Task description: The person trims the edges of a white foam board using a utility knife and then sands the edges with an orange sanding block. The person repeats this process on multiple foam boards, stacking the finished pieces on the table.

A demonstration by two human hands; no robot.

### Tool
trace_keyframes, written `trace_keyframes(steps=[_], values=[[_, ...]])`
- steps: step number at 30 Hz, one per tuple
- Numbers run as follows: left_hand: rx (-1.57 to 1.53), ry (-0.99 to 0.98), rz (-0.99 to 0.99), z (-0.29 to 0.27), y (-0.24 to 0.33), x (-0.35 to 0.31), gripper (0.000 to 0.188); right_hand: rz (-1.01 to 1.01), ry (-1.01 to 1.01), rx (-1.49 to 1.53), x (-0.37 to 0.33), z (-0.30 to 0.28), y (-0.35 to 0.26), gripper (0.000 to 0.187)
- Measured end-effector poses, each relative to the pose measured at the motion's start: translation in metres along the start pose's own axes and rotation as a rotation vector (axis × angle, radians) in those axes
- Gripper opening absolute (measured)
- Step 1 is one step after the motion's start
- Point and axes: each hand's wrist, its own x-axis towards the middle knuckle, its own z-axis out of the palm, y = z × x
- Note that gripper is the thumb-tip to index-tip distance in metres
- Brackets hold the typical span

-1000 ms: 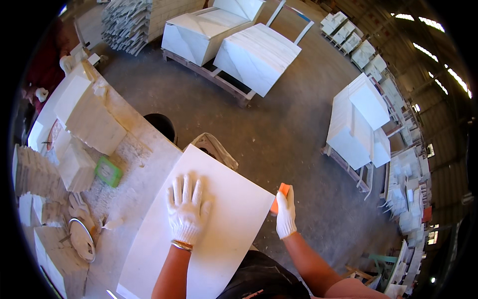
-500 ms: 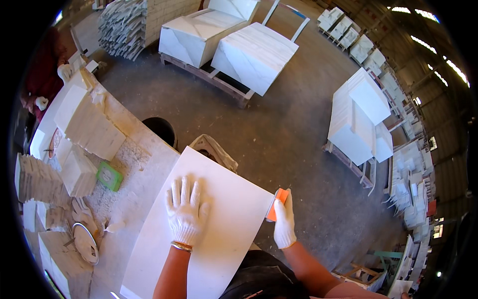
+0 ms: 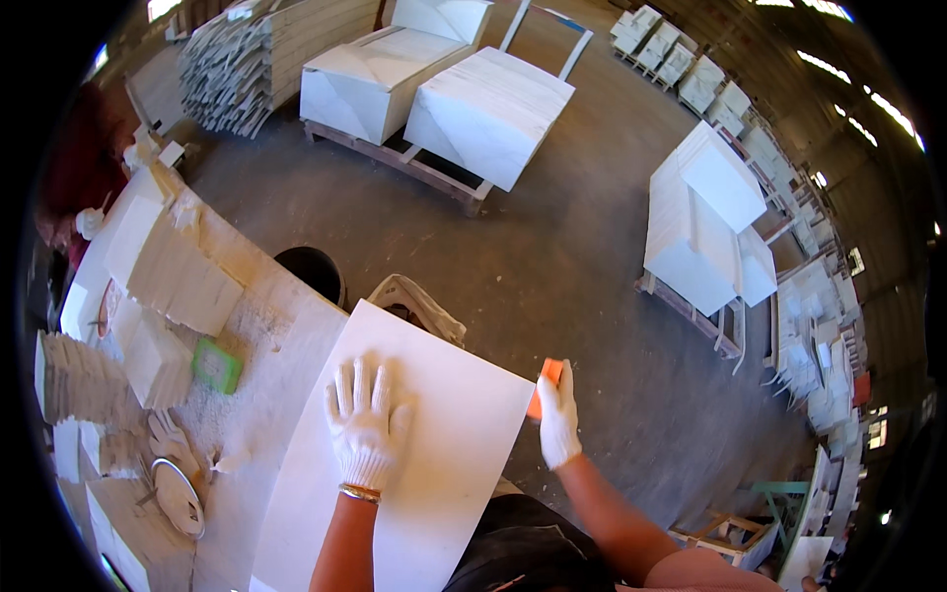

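Note:
A large white stone slab (image 3: 444, 424) lies on the worktable, its right end jutting past the table edge. My left hand (image 3: 365, 419), in a white knit glove, rests flat on the slab with fingers spread. My right hand (image 3: 559, 419), gloved as well, is closed on an orange block (image 3: 546, 387) that looks like a hand sanding block. This block sits at the slab's right edge, near its far right corner. The fingers of my right hand are partly hidden behind it.
On the dusty worktable (image 3: 306, 331) stand stacked tiles (image 3: 187, 271), a green box (image 3: 216, 366), a loose glove (image 3: 176, 441) and a round metal disc (image 3: 179, 499). A black bucket (image 3: 309, 274) and a sack (image 3: 419, 304) stand beyond. Pallets hold marble stacks (image 3: 488, 113). A co-worker's sleeve (image 3: 84, 168) shows far left.
My right hand has moved slightly up the picture with the orange block, which now shows more edge-on. My left hand stays flat on the slab. The view has shifted a little.

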Motion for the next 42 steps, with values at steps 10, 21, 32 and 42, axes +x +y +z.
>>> trace_keyframes(steps=[10, 21, 32, 42], values=[[0.081, -0.011, 0.021, 0.007, -0.001, 0.0, 0.064, -0.095, 0.006, 0.02, -0.03, 0.006, 0.013, 0.08], [0.214, -0.075, 0.019, 0.02, -0.01, -0.002, 0.069, -0.057, -0.106, 0.144, -0.062, 0.004, 0.013, 0.077], [0.34, -0.065, -0.005, 0.047, -0.008, 0.003, 0.071, 0.153, -0.046, 0.647, 0.039, -0.041, 0.037, 0.076], [-0.252, -0.612, 0.688, 0.02, 0.232, 0.023, 0.05, 0.292, 0.001, 0.583, 0.017, -0.114, 0.072, 0.069]])
